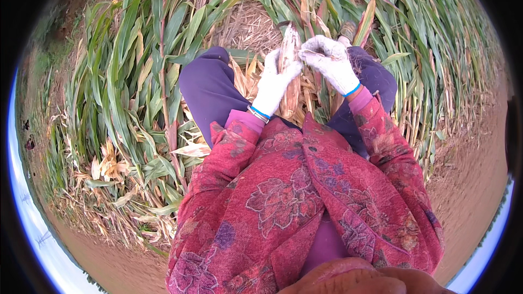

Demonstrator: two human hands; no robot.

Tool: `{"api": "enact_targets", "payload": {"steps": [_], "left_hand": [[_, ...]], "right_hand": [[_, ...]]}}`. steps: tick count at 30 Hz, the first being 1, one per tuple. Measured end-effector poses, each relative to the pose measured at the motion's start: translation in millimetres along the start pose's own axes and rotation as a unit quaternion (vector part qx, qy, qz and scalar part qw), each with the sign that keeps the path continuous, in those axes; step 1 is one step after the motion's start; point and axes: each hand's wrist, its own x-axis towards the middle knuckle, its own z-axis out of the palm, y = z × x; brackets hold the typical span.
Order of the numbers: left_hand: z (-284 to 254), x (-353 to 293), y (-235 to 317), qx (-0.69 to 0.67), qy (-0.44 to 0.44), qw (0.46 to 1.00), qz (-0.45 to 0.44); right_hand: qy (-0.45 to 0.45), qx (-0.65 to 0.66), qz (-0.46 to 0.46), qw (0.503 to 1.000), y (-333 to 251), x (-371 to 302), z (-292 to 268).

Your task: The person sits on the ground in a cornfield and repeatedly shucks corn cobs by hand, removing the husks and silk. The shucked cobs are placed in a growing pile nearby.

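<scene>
An ear of corn [289, 49] in pale, dry husk stands nearly upright in front of me, its tip pointing away. My left hand [275, 83], in a white glove with a blue cuff, is closed around its left side, with the thumb across the front. To the right of the ear is my right hand [333, 66], also gloved in white. Its fingers are curled toward the thumb in a pinch close to the husk. Whatever the pinch holds, if anything, is too small to make out. Loose dry husks [248, 79] lie below, between my knees.
Cut corn stalks with long green leaves [122, 71] lie thickly on my left. More stalks [430, 49] cover the ground on my right. Dry straw [248, 24] lies ahead, and a dried husk clump [109, 166] at lower left. Bare brown soil [468, 185] stretches to the right.
</scene>
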Motion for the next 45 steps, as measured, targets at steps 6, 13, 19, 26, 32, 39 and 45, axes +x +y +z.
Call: {"api": "enact_targets", "payload": {"steps": [6, 13, 19, 26, 32, 39, 45], "left_hand": [[-7, 2, 11, -0.105, -0.016, 0.994, -0.021], [-9, 1, 8, -0.26, 0.013, 0.965, -0.044], [-10, 9, -10, -0.294, 0.053, 0.953, -0.051], [-13, 5, -8, -0.079, 0.034, 0.996, 0.019], [-12, -2, -3, -0.017, 0.038, 0.999, 0.003], [-1, -3, 5, 0.258, 0.04, 0.952, 0.159], [-6, -11, 21, -0.176, -0.176, 0.964, -0.094]], "right_hand": [[0.087, 0.195, 0.038, 0.976, -4, -23, 0], [0.008, 0.35, 0.128, 0.928, -12, -20, 4], [-0.012, 0.206, 0.201, 0.958, 14, -42, 35], [0.023, 0.221, 0.158, 0.962, 55, -54, 76], [0.029, 0.195, 0.163, 0.967, 45, -38, 45], [0.113, 0.286, 0.101, 0.946, 9, 1, 46], [0.046, 0.345, 0.138, 0.927, 38, 14, 24]]}}
